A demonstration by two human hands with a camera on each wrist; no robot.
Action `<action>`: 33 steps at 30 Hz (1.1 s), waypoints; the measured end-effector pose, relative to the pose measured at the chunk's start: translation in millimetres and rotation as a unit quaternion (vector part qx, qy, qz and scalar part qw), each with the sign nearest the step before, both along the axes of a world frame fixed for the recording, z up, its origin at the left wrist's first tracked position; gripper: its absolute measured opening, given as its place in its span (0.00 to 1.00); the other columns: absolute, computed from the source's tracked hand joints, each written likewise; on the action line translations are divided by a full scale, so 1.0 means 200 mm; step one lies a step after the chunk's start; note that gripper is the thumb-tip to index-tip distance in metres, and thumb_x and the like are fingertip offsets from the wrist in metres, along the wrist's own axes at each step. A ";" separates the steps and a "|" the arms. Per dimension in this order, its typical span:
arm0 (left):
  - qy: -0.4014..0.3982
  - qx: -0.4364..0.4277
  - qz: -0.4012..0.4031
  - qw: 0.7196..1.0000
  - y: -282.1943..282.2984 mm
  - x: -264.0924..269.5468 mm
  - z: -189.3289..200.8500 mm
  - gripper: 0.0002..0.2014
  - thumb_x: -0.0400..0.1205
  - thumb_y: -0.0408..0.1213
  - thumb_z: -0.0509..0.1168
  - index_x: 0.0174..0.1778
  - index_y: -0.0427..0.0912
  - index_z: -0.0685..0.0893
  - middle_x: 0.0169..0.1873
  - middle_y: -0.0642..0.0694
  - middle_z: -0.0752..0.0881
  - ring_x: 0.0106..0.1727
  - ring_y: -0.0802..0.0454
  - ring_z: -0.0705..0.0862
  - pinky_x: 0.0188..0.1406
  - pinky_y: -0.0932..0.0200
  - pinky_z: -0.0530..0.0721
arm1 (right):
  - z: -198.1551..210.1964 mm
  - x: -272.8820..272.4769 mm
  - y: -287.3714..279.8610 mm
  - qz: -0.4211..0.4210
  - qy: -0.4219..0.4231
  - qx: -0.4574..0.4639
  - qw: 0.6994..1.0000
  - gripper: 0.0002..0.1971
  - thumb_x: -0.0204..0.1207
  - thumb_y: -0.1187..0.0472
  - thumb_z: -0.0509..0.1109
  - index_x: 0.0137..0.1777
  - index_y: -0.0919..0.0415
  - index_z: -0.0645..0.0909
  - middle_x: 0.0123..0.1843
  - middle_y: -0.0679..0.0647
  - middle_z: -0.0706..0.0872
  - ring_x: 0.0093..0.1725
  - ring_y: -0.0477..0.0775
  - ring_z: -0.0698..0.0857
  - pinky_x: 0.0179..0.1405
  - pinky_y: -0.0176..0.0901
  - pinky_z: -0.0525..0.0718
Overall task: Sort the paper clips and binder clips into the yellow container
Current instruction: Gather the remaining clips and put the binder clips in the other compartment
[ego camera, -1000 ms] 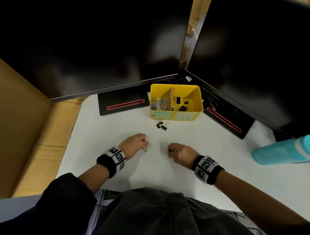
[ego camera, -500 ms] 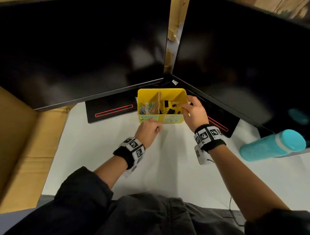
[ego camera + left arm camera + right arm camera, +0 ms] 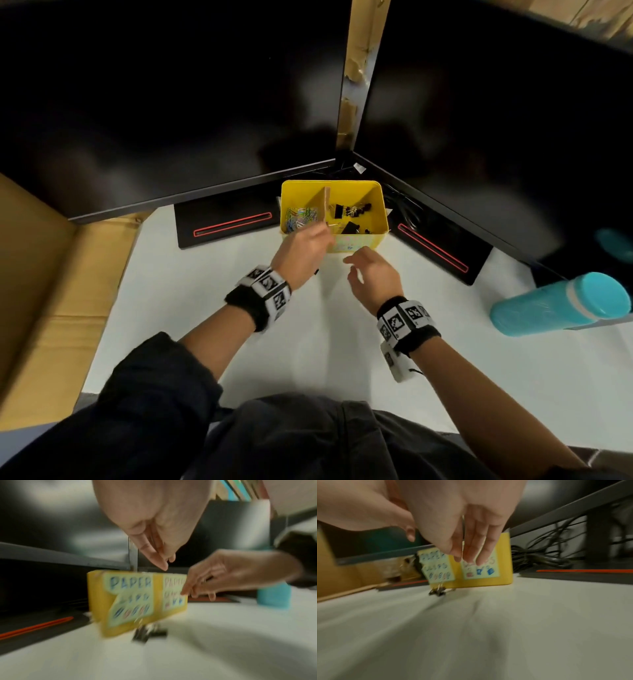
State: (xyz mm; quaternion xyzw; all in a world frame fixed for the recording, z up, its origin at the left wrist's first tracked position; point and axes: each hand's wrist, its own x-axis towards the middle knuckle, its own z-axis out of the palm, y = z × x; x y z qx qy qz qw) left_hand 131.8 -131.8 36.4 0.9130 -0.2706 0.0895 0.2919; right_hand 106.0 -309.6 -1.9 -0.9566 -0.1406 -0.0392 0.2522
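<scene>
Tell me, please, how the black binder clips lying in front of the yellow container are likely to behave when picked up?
The binder clips look small, probably light and rigid. Their wire handles seem interlocked, so they may lift together. Resting flat on the table, they are unlikely to roll.

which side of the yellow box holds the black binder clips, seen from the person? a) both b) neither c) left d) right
d, the black binder clips lie right of the divider in the yellow box; the coloured paper clips fill the left side.
</scene>
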 end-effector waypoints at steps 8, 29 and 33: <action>0.193 0.315 -0.023 0.929 0.29 -0.10 -0.23 0.35 0.74 0.14 0.51 0.78 0.39 0.62 0.78 0.46 0.66 0.72 0.42 0.70 0.55 0.49 0.82 | -0.17 0.07 0.14 0.211 0.151 -0.180 0.949 0.28 0.78 0.69 0.60 0.78 0.57 0.61 0.83 0.54 0.57 0.80 0.56 0.60 0.66 0.56 0.78; 0.271 -0.003 0.194 0.943 0.11 -0.09 -0.39 0.07 0.76 0.40 0.70 0.49 0.48 0.88 0.46 0.45 0.84 0.49 0.46 0.83 0.45 0.49 0.85 | -0.05 0.07 0.12 0.149 0.008 -0.140 0.979 0.26 0.51 0.77 0.80 0.53 0.65 0.84 0.49 0.62 0.88 0.45 0.63 0.88 0.20 0.44 0.85; 0.254 -0.079 0.162 0.950 0.19 -0.24 -0.45 0.07 0.75 0.30 0.72 0.46 0.44 0.90 0.41 0.46 0.84 0.39 0.49 0.85 0.45 0.47 0.87 | -0.10 0.04 0.16 0.183 0.033 -0.092 0.978 0.29 0.61 0.74 0.77 0.65 0.64 0.78 0.59 0.64 0.85 0.55 0.65 0.85 0.32 0.51 0.88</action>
